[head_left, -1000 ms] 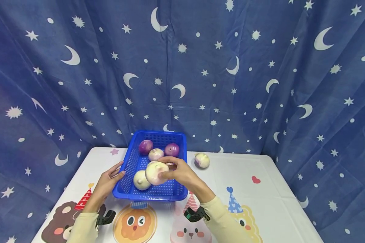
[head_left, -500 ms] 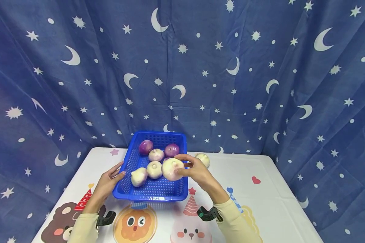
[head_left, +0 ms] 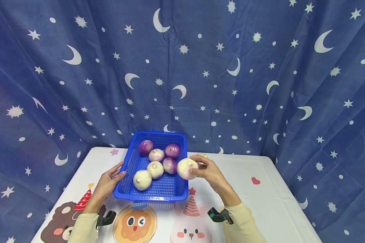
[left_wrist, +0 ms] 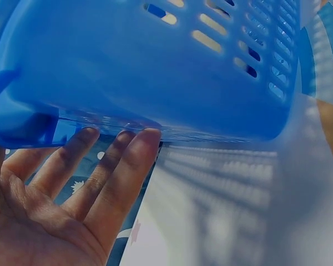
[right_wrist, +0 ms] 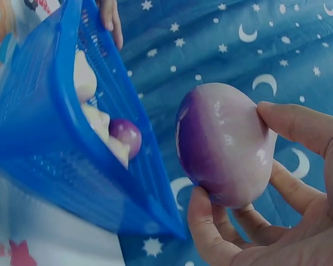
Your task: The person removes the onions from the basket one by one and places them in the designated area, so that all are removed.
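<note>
Right hand [head_left: 209,171]: thumb and fingertips pinching onion [head_left: 186,168], held near right rim of basket [head_left: 152,197]. Left hand [head_left: 106,181]: fingers loosely extended, fingertips touching basket's left side. Six other onions [head_left: 155,169] inside.

The head view looks forward and down over the white cartoon-printed desk [head_left: 276,199]; the left-wrist view faces the rectangular blue plastic basket [left_wrist: 133,72] close up; the right-wrist view shares it, at a tilt.
</note>
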A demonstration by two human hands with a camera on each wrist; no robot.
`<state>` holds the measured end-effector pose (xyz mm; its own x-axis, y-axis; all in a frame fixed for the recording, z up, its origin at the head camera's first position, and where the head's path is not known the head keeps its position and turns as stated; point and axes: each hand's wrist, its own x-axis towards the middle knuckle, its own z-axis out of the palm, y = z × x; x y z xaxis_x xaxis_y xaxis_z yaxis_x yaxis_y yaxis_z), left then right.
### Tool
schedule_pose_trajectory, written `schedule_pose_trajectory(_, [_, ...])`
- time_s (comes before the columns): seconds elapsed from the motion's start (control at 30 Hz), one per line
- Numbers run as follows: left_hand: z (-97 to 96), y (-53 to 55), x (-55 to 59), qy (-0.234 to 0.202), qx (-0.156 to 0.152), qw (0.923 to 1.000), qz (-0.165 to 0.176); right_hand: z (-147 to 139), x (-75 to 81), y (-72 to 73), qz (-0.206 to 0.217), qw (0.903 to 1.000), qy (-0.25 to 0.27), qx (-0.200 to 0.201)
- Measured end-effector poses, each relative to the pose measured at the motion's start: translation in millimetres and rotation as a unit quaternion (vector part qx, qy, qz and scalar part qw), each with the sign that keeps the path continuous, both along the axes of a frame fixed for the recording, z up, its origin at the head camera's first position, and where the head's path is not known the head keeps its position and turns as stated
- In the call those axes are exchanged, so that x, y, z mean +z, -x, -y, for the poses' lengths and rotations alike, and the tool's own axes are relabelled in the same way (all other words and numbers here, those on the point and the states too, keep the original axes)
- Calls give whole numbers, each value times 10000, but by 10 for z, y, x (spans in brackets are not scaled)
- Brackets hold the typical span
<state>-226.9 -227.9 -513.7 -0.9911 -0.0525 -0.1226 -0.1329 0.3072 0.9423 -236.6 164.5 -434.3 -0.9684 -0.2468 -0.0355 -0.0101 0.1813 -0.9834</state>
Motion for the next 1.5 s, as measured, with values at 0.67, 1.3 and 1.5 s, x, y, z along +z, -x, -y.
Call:
schedule_pose_trajectory(0.67, [-9, -21, 0, -56, -10, 10000, -47, -565, -222, -26, 232, 9968, -142, -752])
schedule_pose_trajectory(1.3, [-1, 1, 19, -70, -29, 9999, -70, -928, -501, 158, 533, 9866, -340, -1503])
schedule_pose_trajectory(1.5, [6, -2, 16, -70, -39, 10000, -55, -988, -576, 236, 659, 9814, -301, -1780])
